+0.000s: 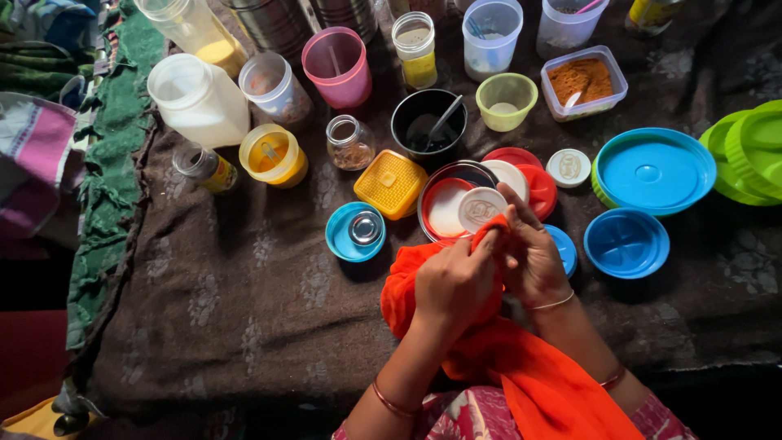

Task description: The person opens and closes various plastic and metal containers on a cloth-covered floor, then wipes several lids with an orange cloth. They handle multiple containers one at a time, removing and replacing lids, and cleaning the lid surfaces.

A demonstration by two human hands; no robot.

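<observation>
My right hand holds a small round white lid by its edge. My left hand presses a bunched orange cloth against that lid. Both hands are above a brown patterned cloth spread on the floor. Just behind the lid lie a steel-rimmed red lid, a white lid on a red lid and a small blue lid.
Around the hands stand a yellow square lid, a blue lid with a steel cap, large blue lids, green lids, a black cup with a spoon, a spice box and several open jars.
</observation>
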